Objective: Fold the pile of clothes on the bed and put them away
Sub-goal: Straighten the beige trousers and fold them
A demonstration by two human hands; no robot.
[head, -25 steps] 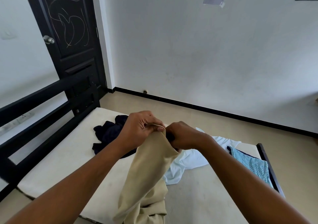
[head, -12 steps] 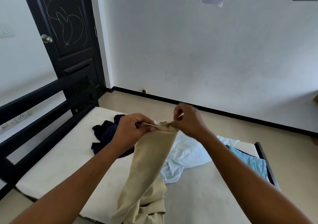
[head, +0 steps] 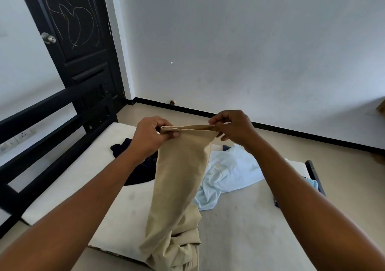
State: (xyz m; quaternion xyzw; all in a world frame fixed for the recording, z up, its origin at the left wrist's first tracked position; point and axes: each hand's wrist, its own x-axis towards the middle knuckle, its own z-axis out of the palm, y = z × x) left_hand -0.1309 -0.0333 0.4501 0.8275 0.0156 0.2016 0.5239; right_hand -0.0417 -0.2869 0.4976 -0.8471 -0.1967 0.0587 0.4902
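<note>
The hands are spreading wider now: left hand [head: 150,135] and right hand [head: 233,127] are each pinching an end of the beige cotton trousers' [head: 179,170] hem, holding it taut above the white mattress [head: 68,179].

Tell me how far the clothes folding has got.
Done: nothing plainly folded shows. In hand: the left hand and right hand pinch one end of the beige trousers, stretched between them, the rest bunched on the mattress. Left: the dark garment and pale blue shirt lie crumpled; a teal cloth barely shows at the right edge.
</note>
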